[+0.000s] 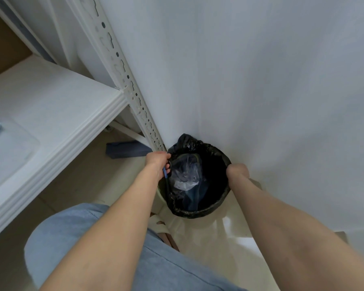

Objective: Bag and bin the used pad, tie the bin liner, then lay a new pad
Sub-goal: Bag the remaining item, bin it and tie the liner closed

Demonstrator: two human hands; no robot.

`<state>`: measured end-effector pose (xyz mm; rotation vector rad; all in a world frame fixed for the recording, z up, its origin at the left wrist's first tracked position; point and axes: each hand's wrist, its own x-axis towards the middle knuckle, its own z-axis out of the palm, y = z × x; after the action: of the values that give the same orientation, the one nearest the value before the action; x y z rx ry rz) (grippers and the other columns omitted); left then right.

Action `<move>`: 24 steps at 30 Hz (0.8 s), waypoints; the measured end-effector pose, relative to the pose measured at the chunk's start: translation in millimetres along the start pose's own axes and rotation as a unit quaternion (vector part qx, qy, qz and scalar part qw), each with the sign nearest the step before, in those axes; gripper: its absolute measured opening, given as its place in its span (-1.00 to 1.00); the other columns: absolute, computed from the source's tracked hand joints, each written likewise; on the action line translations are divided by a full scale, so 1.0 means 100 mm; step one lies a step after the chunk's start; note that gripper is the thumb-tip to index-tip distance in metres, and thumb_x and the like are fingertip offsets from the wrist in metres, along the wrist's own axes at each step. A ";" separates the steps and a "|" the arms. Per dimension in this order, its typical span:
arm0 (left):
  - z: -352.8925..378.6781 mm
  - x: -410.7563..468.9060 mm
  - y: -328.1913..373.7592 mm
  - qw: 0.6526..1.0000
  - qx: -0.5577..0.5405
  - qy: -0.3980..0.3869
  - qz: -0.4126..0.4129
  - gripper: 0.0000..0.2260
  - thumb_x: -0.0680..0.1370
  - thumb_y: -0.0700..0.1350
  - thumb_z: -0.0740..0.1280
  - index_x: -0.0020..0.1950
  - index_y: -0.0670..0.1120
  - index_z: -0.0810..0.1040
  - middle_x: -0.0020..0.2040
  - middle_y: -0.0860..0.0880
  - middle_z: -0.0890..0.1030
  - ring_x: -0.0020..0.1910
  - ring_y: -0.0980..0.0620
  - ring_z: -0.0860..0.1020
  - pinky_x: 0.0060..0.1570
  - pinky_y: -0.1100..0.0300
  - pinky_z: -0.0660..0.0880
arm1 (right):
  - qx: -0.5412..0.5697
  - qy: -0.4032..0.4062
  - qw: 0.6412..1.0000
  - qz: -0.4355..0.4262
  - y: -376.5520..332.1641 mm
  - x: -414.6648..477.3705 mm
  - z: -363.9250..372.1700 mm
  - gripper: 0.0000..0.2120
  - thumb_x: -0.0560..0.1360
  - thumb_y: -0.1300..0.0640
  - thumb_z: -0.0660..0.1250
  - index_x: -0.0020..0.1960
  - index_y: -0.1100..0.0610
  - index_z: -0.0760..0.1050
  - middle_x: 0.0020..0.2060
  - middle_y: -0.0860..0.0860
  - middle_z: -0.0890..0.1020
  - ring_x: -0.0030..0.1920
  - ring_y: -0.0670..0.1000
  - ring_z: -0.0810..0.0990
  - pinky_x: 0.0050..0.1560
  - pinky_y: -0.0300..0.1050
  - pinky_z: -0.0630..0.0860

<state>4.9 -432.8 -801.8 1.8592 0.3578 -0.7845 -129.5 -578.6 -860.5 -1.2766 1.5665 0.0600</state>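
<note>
A small round bin stands on the floor against the white wall, lined with a black bin liner [200, 213]. Inside lies a clear plastic bag [185, 175] with a dark folded pad in it. My left hand [158, 161] grips the liner's rim on the left side, a blue strip showing under its fingers. My right hand [237, 171] grips the liner's rim on the right side. The far edge of the liner bunches up against the wall.
A white metal shelving unit [57, 122] stands to the left, its perforated upright [132, 95] reaching down right beside the bin. A dark blue object [126, 151] lies on the floor under the shelf. My knee in light blue fabric [76, 234] fills the foreground.
</note>
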 end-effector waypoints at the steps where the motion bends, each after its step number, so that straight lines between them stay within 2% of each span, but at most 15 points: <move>1: -0.01 -0.01 0.00 1.000 -0.002 0.001 -0.001 -0.88 0.58 -0.32 0.21 0.00 -0.14 0.49 -0.41 -0.06 0.37 -0.48 0.06 0.29 -0.48 0.23 0.29 | 0.019 0.042 0.999 0.004 0.00 0.01 0.01 -0.64 0.64 0.27 0.00 0.37 0.32 0.37 0.32 0.18 0.47 0.34 0.14 0.44 0.27 -0.13 0.38; 3: -0.03 -0.02 0.00 1.000 -0.007 0.005 -0.006 -0.89 0.59 -0.31 0.21 0.01 -0.14 0.49 -0.40 -0.05 0.36 -0.48 0.06 0.29 -0.46 0.22 0.30 | 0.045 0.092 0.995 0.013 0.00 -0.02 0.02 -0.65 0.61 0.24 0.04 0.35 0.31 0.36 0.30 0.21 0.48 0.29 0.21 0.47 0.29 0.02 0.41; 6: -0.07 -0.07 0.02 1.000 -0.010 0.004 -0.009 -0.91 0.59 -0.28 0.22 0.01 -0.15 0.50 -0.39 -0.07 0.41 -0.47 0.05 0.32 -0.41 0.19 0.37 | 0.057 0.111 0.992 -0.028 -0.07 -0.14 0.01 -0.66 0.61 0.16 0.03 0.32 0.27 0.34 0.26 0.21 0.51 0.23 0.23 0.51 0.20 0.03 0.40; 10: -0.12 -0.12 0.08 1.000 -0.004 0.007 -0.009 -0.92 0.59 -0.27 0.24 0.01 -0.18 0.51 -0.35 -0.08 0.50 -0.44 0.06 0.40 -0.38 0.18 0.47 | 0.131 0.051 0.990 -0.007 -0.14 -0.23 0.06 -0.61 0.60 0.10 0.12 0.32 0.31 0.38 0.25 0.22 0.51 0.20 0.22 0.52 0.17 -0.01 0.44; 14: -0.15 -0.17 0.12 1.000 -0.009 -0.009 0.000 -0.83 0.57 -0.33 0.24 0.11 -0.17 0.53 -0.29 -0.09 0.55 -0.40 0.06 0.45 -0.26 0.14 0.52 | 0.155 -0.037 0.986 -0.048 -0.19 -0.33 0.05 -0.64 0.55 0.14 0.24 0.25 0.33 0.49 0.14 0.22 0.59 0.09 0.16 0.59 0.04 -0.10 0.50; 15: -0.16 -0.18 0.13 1.000 -0.011 -0.014 0.005 -0.80 0.56 -0.36 0.25 0.15 -0.18 0.53 -0.27 -0.09 0.56 -0.38 0.06 0.47 -0.22 0.12 0.54 | 0.162 -0.035 0.985 -0.050 -0.20 -0.34 0.05 -0.66 0.52 0.15 0.28 0.20 0.34 0.52 0.05 0.21 0.61 0.01 0.13 0.60 0.03 -0.10 0.51; 17: -0.17 -0.23 0.15 1.000 -0.016 -0.023 0.012 -0.75 0.55 -0.38 0.27 0.19 -0.18 0.52 -0.23 -0.07 0.58 -0.34 0.07 0.50 -0.11 0.09 0.54 | 0.165 -0.011 0.984 -0.061 -0.24 -0.37 0.05 -0.72 0.43 0.11 0.37 -0.02 0.32 0.60 -0.12 0.17 0.64 -0.09 0.12 0.63 0.05 -0.02 0.59; 20: -0.18 -0.31 0.19 0.999 -0.026 -0.042 0.014 -0.73 0.56 -0.38 0.24 0.21 -0.13 0.50 -0.06 -0.06 0.62 -0.28 0.07 0.54 0.01 0.04 0.53 | 0.155 0.014 0.983 -0.097 -0.34 -0.50 0.04 -0.78 0.40 0.08 0.40 -0.34 0.19 0.51 -0.31 0.10 0.60 -0.22 0.10 0.62 -0.09 -0.06 0.58; 22: -0.20 -0.37 0.22 0.998 -0.030 -0.052 0.021 -0.71 0.57 -0.38 0.22 0.22 -0.12 0.50 0.00 -0.04 0.62 -0.26 0.09 0.54 -0.01 0.04 0.52 | 0.189 0.003 0.977 -0.100 -0.40 -0.58 0.02 -0.78 0.42 0.15 0.39 -0.36 0.19 0.48 -0.40 0.07 0.54 -0.28 0.06 0.55 -0.19 -0.10 0.54; 24: -0.22 -0.39 0.25 0.997 -0.041 -0.056 0.036 -0.71 0.57 -0.39 0.20 0.22 -0.13 0.51 0.00 -0.03 0.60 -0.29 0.10 0.51 -0.02 0.06 0.53 | 0.221 -0.009 0.969 -0.105 -0.46 -0.62 0.02 -0.80 0.44 0.21 0.37 -0.35 0.19 0.49 -0.40 0.07 0.53 -0.27 0.05 0.52 -0.22 -0.13 0.48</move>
<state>-1.9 -419.0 -752.2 1.7348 0.2480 -0.8091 -103.6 -555.3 -792.0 -1.0710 1.3236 -0.3922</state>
